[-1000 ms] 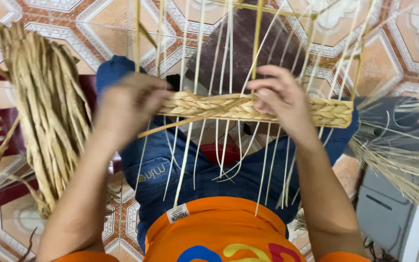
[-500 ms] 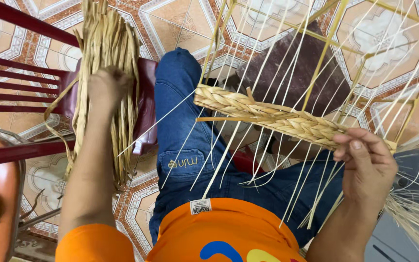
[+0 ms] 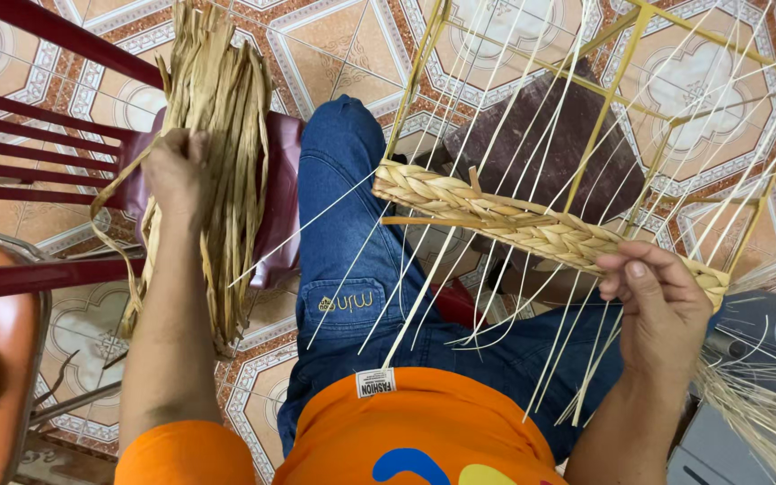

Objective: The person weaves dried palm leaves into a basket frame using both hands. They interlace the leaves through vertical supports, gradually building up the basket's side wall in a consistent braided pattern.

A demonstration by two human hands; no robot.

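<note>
- Work in hand: a basket woven on a yellow wire frame (image 3: 617,85) that rests over the person's lap, against the jeans (image 3: 343,260).
- Done so far, judging from the view: a single woven band (image 3: 514,220) of plaited straw-coloured fibre runs along the near edge of the frame. It looks tight and even, a few rows deep.
- Left to do, by my estimate: most of it. Above the band only thin pale uprights (image 3: 532,117) and bare wire show; the floor tiles are visible through them.
- Right hand (image 3: 662,305): fingers curled shut over the right end of the band, pinching it in place.
- Left hand (image 3: 175,175): reaches to the side and closes on the bundle of dried fibre strips (image 3: 217,153), which is draped over a dark red chair (image 3: 56,162). How many strips it holds, I cannot tell.
- Loose pale strands (image 3: 765,418) lie at the lower right, apart from the frame.
- Fibre appears flat, dry and tan.
</note>
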